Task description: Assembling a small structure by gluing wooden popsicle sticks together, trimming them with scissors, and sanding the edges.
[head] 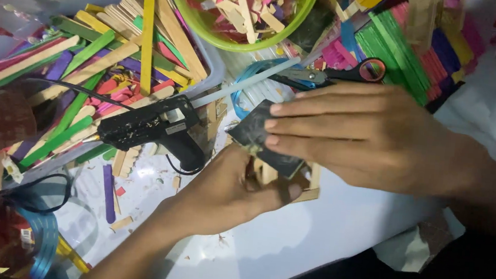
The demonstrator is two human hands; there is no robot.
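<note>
The small frame of pale wooden craft sticks [283,178] with a dark square sheet [257,131] on top probably handles light and brittle, best held by its edges. It lies on the white table [323,234]. The left hand [229,194] pinches its underside; the right hand [366,134] presses flat, fingers extended, on the sheet.

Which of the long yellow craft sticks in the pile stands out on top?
The bright yellow stick running almost straight up and down; it lies over the slanted sticks, left of the green bowl.
</note>
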